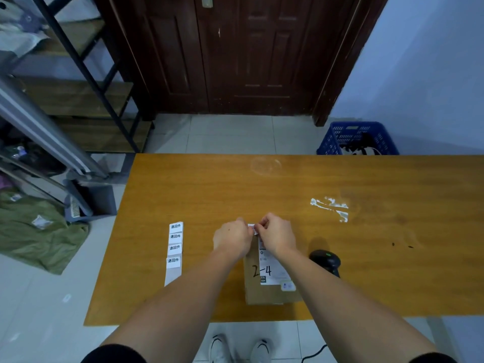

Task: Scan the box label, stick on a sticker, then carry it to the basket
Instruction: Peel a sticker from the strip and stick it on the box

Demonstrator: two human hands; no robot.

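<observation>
A small cardboard box (pixel 264 293) lies on the wooden table (pixel 366 258), with a white shipping label and "2-4" handwritten on top. My left hand (pixel 231 238) and my right hand (pixel 277 235) meet above the box's far end. Both pinch one small white sticker (pixel 252 228) between their fingertips. A strip of white stickers (pixel 174 251) with printed characters lies to the left of the box. The black barcode scanner (pixel 326 260) rests on the table just right of the box. The blue plastic basket (pixel 357 138) stands on the floor beyond the table's far right edge.
A dark wooden door (pixel 248 53) is straight ahead. Metal shelving (pixel 78 82) stands at the left, with green cloth (pixel 34 234) and a grey bin (pixel 91 200) on the floor. White tape residue (pixel 331 206) marks the table.
</observation>
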